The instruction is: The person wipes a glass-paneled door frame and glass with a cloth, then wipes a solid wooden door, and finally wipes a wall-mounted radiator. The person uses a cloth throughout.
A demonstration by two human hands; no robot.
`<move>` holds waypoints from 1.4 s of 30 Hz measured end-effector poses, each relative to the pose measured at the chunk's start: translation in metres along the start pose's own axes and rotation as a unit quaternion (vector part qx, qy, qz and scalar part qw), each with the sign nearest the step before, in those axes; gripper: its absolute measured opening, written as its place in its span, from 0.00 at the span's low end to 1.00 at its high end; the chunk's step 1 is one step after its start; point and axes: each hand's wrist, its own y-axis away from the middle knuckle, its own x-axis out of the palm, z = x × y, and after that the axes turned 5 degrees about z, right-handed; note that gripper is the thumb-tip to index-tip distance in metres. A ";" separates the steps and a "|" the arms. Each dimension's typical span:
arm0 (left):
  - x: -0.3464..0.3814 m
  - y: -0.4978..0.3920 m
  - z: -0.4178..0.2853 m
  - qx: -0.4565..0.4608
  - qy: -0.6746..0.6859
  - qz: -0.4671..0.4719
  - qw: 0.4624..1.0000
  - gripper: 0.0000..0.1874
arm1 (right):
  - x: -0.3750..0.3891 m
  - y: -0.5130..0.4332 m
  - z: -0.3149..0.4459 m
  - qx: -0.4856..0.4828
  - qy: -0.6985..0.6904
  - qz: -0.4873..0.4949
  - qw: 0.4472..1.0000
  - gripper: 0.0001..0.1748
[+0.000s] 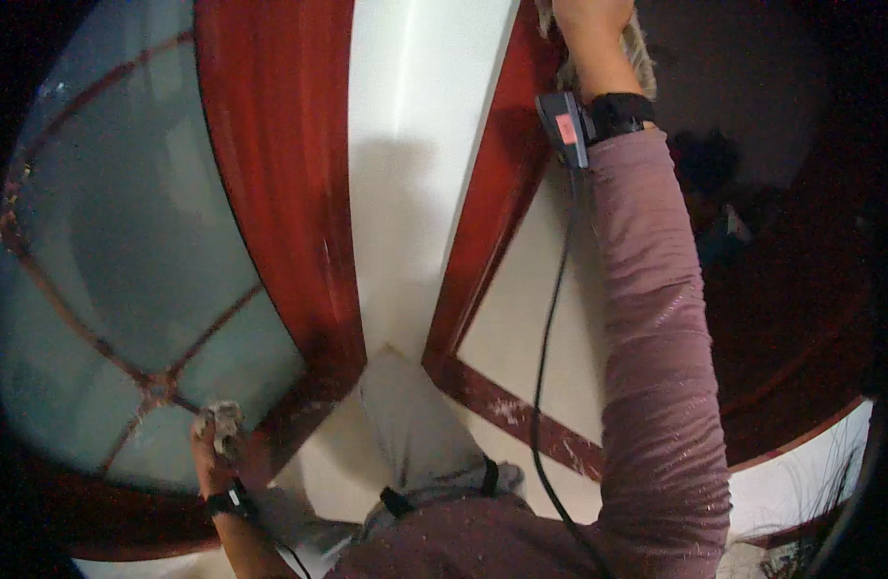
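Observation:
My left hand (209, 456), at the lower left, grips a crumpled pale rag (227, 421) by the lower edge of a frosted glass panel (169, 239) with brown lattice strips. At the top edge of the view, my right hand (596, 18) is partly cut off. It lies over a grey-beige cloth (635, 54) beside a dark red wooden trim (498, 137); its fingers are out of view, and the cloth shows on both sides of the hand and wrist.
A wide red wooden frame (284, 145) borders the glass, with a white wall (393, 181) between it and the trim. Dark red skirting (516, 412) bears pale scuffs. A black cable (543, 362) hangs from the device (565, 130) on my right wrist. Thin dark stems (823, 499) stand at the lower right.

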 end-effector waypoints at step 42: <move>0.020 -0.004 -0.031 -0.081 -0.050 0.023 0.995 0.32 | -0.005 -0.030 -0.080 0.191 -0.109 -0.020 0.975 0.39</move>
